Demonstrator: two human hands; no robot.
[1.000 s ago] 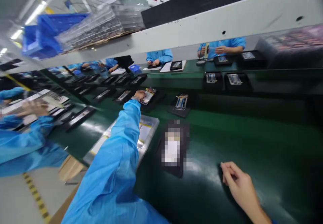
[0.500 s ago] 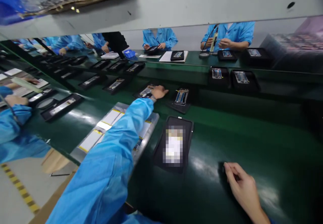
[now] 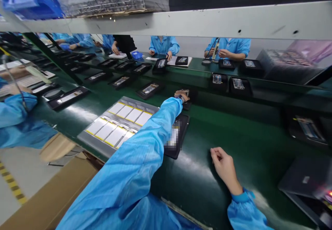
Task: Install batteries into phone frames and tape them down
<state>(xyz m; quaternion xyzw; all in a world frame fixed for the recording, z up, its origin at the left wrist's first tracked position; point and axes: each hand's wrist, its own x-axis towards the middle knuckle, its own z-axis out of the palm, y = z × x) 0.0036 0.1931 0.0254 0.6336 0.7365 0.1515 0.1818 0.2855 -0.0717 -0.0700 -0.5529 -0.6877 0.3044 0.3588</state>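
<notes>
My left hand (image 3: 182, 95), at the end of a long blue sleeve, reaches far out over the green belt (image 3: 233, 126). It rests on a black tray (image 3: 191, 95) holding a phone part; its fingers are mostly hidden behind the back of the hand. Left of it another black tray with a phone part (image 3: 149, 89) lies alone on the belt. My right hand (image 3: 223, 166) rests on the belt close to me, fingers loosely curled, nothing visible in them. Between my arms lies a black tray with a blurred device (image 3: 181, 133).
A grey tray of white, yellow-edged sheets (image 3: 119, 122) lies at the left, with a cardboard box (image 3: 52, 192) below the belt's edge. More black trays (image 3: 307, 129) ride the belt. A co-worker's blue sleeve (image 3: 15, 109) is at far left; people (image 3: 228, 46) work opposite under a shelf (image 3: 207, 19).
My left hand let go of the phone part it put in one tray and moved right onto the neighbouring tray. My right hand stayed on the belt. The view shifted.
</notes>
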